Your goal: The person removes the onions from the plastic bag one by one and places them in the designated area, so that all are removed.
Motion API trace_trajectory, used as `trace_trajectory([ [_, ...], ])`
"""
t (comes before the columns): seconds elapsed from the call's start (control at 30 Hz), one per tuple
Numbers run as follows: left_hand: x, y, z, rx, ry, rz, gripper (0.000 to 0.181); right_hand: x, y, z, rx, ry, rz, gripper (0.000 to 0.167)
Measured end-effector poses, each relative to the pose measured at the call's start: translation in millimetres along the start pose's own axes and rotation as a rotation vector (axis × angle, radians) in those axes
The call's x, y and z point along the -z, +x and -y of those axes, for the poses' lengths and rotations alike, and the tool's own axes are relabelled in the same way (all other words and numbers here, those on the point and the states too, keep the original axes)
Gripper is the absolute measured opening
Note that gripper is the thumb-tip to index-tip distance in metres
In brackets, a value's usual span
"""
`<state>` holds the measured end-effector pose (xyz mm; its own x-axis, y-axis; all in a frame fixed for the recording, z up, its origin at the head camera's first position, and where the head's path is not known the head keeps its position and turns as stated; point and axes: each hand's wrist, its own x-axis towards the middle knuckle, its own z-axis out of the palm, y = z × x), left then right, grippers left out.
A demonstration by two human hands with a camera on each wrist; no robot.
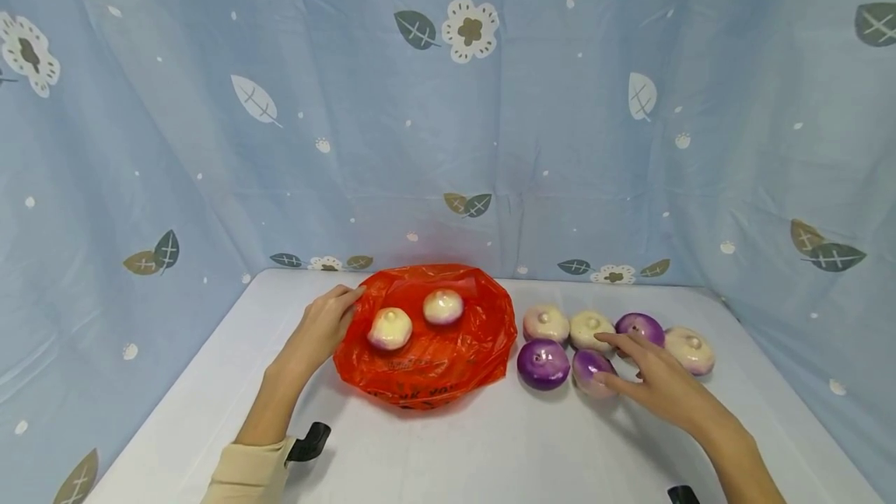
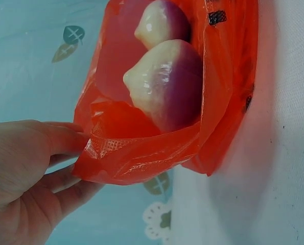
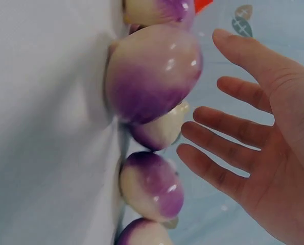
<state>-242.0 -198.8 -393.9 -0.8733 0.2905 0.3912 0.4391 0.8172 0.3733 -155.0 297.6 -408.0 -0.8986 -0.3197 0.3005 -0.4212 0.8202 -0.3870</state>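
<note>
A red plastic bag (image 1: 448, 368) lies on the table with its mouth open, and two glossy white-and-purple onions (image 1: 390, 329) sit inside it. My left hand (image 1: 323, 333) pinches the bag's left rim; in the left wrist view the thumb and fingers (image 2: 72, 191) are on either side of the plastic. To the right of the bag, several more onions (image 1: 543, 364) stand close together. Over these is my right hand (image 1: 661, 379), its fingers spread around the nearest purple-and-white onion (image 1: 589, 372). The right wrist view shows a gap between that onion (image 3: 154, 74) and the fingers.
The white table (image 1: 483, 457) is backed by a blue curtain (image 1: 560, 138) with leaf and flower prints, which also hangs along both sides. A black wrist device (image 1: 309, 442) is strapped at the left wrist.
</note>
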Motion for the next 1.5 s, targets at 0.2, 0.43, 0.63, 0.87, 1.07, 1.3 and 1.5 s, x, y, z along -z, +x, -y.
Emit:
trace_trajectory([
  [0.2,-1.9,0.2,2.3,-0.013,-0.003,-0.006,0.036,3,14.8,11,0.032,-0.060,-0.050,0.051],
  [0.43,-3.4,0.6,4.7,-0.016,0.002,-0.013,0.037,7,37.4,28,0.035,-0.017,0.001,0.050],
  [0.63,-3.9,1.0,3.2,-0.013,0.013,-0.010,0.038,2,60.6,43,0.030,-0.006,0.050,0.049],
  [0.87,-4.0,0.1,1.4,-0.008,0.014,-0.006,0.039,-8,84.3,60,-0.017,0.031,0.121,0.051],
  [1.07,-3.7,0.7,1.0,-0.002,0.006,0.000,0.038,-22,97.2,68,-0.017,0.059,0.182,0.053],
  [1.3,-4.1,1.1,0.5,-0.001,0.000,0.000,0.038,-38,109.8,79,0.012,0.055,0.211,0.054],
  [1.5,-4.5,1.2,1.3,-0.002,0.008,0.000,0.038,-49,117.1,88,0.013,0.040,0.217,0.053],
])
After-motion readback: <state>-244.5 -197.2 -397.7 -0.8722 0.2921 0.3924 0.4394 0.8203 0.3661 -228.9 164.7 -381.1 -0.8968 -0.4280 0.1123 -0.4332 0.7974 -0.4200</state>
